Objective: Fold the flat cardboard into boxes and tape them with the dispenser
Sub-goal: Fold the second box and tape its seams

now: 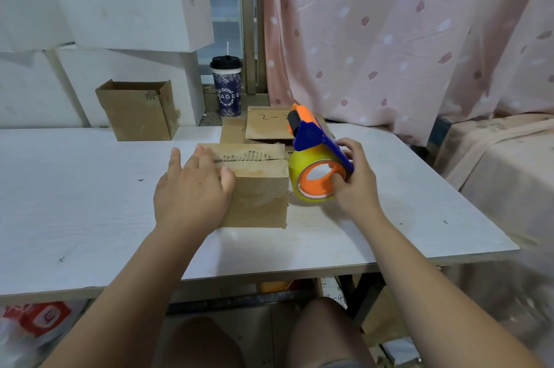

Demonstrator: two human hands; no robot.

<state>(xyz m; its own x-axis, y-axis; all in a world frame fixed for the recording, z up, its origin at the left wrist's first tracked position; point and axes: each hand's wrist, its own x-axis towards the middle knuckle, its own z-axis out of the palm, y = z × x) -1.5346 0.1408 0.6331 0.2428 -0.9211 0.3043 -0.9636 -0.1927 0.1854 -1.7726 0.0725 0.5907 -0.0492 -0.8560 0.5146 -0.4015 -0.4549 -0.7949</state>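
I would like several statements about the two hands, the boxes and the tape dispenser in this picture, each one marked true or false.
1. The left hand rests on the closed box. True.
2. The right hand holds the tape dispenser. True.
3. The tape dispenser is at the left side of the closed box. False: it is at its right side.
4. The open box at the back lies on its side. False: it stands upright, opening upward.
5. The cup has a black lid. True.
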